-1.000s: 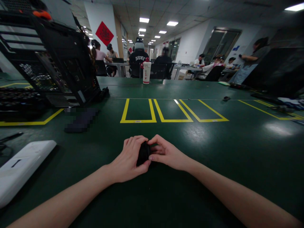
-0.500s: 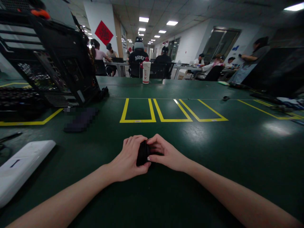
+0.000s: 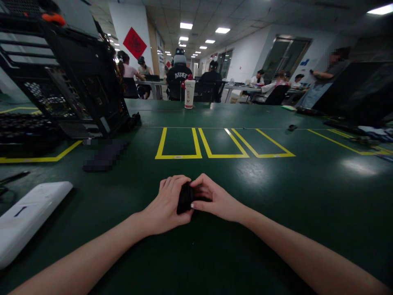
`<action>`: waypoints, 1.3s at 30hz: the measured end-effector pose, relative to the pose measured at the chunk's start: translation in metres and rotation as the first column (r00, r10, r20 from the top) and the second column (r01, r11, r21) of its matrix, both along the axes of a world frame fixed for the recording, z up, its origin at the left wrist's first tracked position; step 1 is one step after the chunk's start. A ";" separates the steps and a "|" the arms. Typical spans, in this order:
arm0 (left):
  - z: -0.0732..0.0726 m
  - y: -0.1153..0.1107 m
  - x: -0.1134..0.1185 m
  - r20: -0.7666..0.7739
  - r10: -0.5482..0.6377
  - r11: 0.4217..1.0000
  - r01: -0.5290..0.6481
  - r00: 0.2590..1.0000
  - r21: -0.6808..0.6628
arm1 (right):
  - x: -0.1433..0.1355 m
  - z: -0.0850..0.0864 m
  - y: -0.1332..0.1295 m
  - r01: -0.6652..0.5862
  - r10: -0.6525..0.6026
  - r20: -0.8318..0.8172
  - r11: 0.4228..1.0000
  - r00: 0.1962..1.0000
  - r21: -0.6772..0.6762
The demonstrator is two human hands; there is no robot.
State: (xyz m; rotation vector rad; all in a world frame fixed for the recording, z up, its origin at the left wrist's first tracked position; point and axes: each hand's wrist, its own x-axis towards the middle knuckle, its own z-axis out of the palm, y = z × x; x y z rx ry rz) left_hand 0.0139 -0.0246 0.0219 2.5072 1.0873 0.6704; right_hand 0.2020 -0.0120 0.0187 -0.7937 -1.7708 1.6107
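A small black object (image 3: 184,198) is between my two hands, low over the green table (image 3: 215,258). My left hand (image 3: 167,203) wraps round its left side, fingers over the far edge and thumb at the near edge. From the right, my right hand (image 3: 216,199) grips its rim with thumb and fingertips. The hands hide much of the object, so I cannot make out what it is.
Yellow tape outlines (image 3: 178,156) lie beyond my hands. On the left are a black computer case (image 3: 82,86), a blurred dark flat object (image 3: 106,155) and a white box (image 3: 33,217). A white cup (image 3: 189,94) stands at the far edge; several people sit beyond.
My left thumb has shifted slightly at the near edge of the black object. Both hands otherwise keep their place and their hold.
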 end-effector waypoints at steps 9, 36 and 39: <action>0.001 0.000 0.000 -0.014 0.000 1.000 0.000 1.000 0.007 | -0.004 -0.003 -0.001 0.101 -0.103 0.052 0.994 0.993 0.046; 0.003 -0.001 0.001 -0.004 -0.003 1.000 0.002 1.000 -0.017 | -0.005 -0.006 -0.001 0.091 -0.092 0.004 0.994 0.996 0.059; 0.002 0.000 0.001 -0.004 -0.002 1.000 0.002 1.000 -0.006 | -0.005 -0.005 -0.002 0.101 -0.106 0.060 0.992 0.993 0.075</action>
